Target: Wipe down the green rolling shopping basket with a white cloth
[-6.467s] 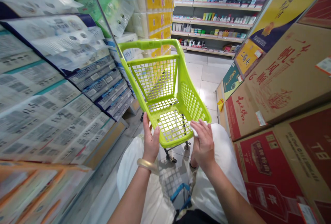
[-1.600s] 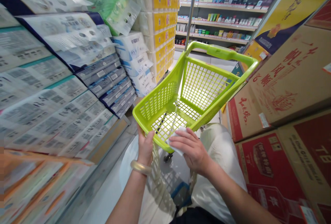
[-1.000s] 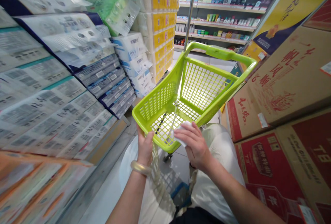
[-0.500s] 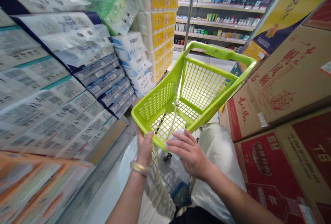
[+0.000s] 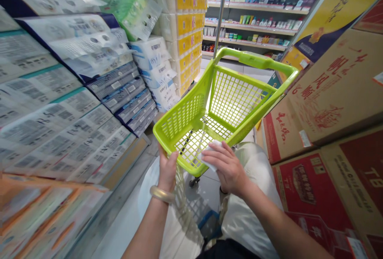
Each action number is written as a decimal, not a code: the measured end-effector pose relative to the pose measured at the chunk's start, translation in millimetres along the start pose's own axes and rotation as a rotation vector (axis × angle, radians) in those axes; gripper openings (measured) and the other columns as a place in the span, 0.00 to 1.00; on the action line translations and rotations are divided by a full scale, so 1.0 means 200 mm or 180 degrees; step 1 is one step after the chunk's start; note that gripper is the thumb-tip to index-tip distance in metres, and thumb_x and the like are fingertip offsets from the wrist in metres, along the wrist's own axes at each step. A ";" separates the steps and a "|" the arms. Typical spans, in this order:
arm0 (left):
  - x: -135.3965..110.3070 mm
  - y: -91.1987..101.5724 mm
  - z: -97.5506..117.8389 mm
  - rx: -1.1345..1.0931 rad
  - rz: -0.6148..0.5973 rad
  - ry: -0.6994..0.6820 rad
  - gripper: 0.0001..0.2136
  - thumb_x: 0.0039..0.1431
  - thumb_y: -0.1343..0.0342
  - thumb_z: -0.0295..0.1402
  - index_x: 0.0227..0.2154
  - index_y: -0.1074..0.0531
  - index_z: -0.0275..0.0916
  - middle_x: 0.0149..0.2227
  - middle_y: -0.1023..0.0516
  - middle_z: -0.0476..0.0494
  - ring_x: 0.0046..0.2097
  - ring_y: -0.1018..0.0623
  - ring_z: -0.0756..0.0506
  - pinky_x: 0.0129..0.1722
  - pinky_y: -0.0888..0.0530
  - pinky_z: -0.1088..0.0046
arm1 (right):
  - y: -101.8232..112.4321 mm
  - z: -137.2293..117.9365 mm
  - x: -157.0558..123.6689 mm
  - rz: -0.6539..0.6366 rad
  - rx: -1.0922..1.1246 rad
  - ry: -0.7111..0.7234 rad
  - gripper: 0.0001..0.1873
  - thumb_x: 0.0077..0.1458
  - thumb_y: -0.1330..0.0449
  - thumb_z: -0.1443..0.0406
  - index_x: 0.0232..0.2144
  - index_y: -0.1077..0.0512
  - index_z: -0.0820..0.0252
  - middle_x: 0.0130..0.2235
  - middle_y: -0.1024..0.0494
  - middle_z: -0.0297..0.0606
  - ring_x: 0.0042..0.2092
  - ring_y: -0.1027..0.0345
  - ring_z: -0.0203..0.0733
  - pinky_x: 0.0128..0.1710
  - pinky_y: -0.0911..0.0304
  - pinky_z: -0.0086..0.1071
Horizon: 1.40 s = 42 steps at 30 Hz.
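Observation:
A lime-green shopping cart (image 5: 191, 109) with a latticed plastic basket stands in front of my knees, its handle at the far side. My left hand (image 5: 168, 167) grips the rim at the near left corner, thumb on top and fingers hidden underneath. A bangle circles that wrist. My right hand (image 5: 226, 165) presses a white cloth or tissue (image 5: 212, 162) over the near right rim of the basket. Its fingers lie across the white piece, which is partly covered by them. Inside the basket I see only its grid floor.
Stacked tissue packs (image 5: 60, 111) line the left side, with yellow-and-white packs (image 5: 185, 32) behind them. Cardboard cartons (image 5: 326, 91) rise close on the right. At the back are shelves (image 5: 254, 8) of small bottles and boxes. A metal pole (image 5: 221, 12) stands beside the cart handle.
My right hand has slid with the white cloth or tissue a little to the right and up along the basket rim. My left hand keeps its hold at the corner.

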<state>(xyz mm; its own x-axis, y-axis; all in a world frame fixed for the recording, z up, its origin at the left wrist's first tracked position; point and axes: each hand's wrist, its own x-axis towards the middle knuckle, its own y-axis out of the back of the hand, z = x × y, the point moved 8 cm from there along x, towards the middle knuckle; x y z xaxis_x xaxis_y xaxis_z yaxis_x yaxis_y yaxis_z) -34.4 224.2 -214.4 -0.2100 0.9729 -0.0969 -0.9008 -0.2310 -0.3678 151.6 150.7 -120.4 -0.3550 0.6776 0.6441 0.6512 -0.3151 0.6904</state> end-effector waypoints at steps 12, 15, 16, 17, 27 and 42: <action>0.02 0.01 0.00 0.0007 -0.0054 -0.0022 0.33 0.50 0.40 0.32 0.61 0.40 0.49 0.55 0.25 0.45 0.49 0.22 0.45 0.51 0.25 0.68 | 0.03 0.06 0.00 0.0159 -0.0035 -0.0199 0.22 0.63 0.52 0.73 0.52 0.27 0.52 0.52 0.20 0.36 0.63 0.35 0.39 0.70 0.52 0.44; 0.02 0.02 0.00 0.0082 0.0008 -0.0028 0.33 0.50 0.41 0.31 0.61 0.39 0.49 0.56 0.26 0.45 0.52 0.23 0.45 0.54 0.27 0.68 | 0.08 0.14 0.00 0.0526 -0.0168 -0.0582 0.21 0.63 0.51 0.73 0.51 0.26 0.52 0.51 0.19 0.37 0.63 0.35 0.41 0.70 0.53 0.47; 0.01 0.02 0.00 0.0081 0.0035 -0.0021 0.33 0.50 0.41 0.31 0.61 0.39 0.49 0.56 0.26 0.45 0.52 0.23 0.45 0.54 0.27 0.68 | 0.08 0.14 0.00 0.0526 -0.0164 -0.0575 0.21 0.62 0.51 0.73 0.51 0.26 0.53 0.51 0.19 0.36 0.63 0.36 0.41 0.70 0.53 0.46; 0.01 0.02 0.00 0.0067 0.0049 -0.0008 0.33 0.50 0.41 0.31 0.61 0.39 0.49 0.57 0.26 0.45 0.52 0.23 0.45 0.54 0.27 0.68 | 0.07 0.12 0.00 0.0456 -0.0135 -0.0484 0.21 0.62 0.51 0.73 0.51 0.26 0.53 0.51 0.20 0.36 0.63 0.36 0.40 0.70 0.53 0.45; 0.04 0.04 0.01 0.0153 -0.0002 0.0069 0.32 0.49 0.40 0.31 0.59 0.37 0.48 0.54 0.24 0.45 0.49 0.21 0.45 0.51 0.25 0.68 | 0.08 0.16 0.00 0.0573 -0.0232 -0.0627 0.22 0.62 0.51 0.73 0.51 0.26 0.52 0.51 0.20 0.37 0.63 0.35 0.43 0.69 0.52 0.49; 0.11 0.08 0.02 0.0048 0.0049 0.0179 0.32 0.47 0.41 0.30 0.59 0.36 0.46 0.55 0.24 0.44 0.49 0.21 0.44 0.52 0.24 0.66 | 0.03 0.11 0.03 0.0298 -0.0171 -0.0273 0.22 0.62 0.52 0.74 0.53 0.28 0.53 0.53 0.21 0.36 0.63 0.36 0.41 0.69 0.52 0.45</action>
<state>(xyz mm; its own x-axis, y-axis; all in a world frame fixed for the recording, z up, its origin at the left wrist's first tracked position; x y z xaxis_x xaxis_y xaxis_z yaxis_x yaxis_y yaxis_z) -55.0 241.5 -218.7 -0.2025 0.9671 -0.1543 -0.9033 -0.2453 -0.3520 167.4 167.4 -120.1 -0.2342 0.6971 0.6776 0.6410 -0.4133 0.6468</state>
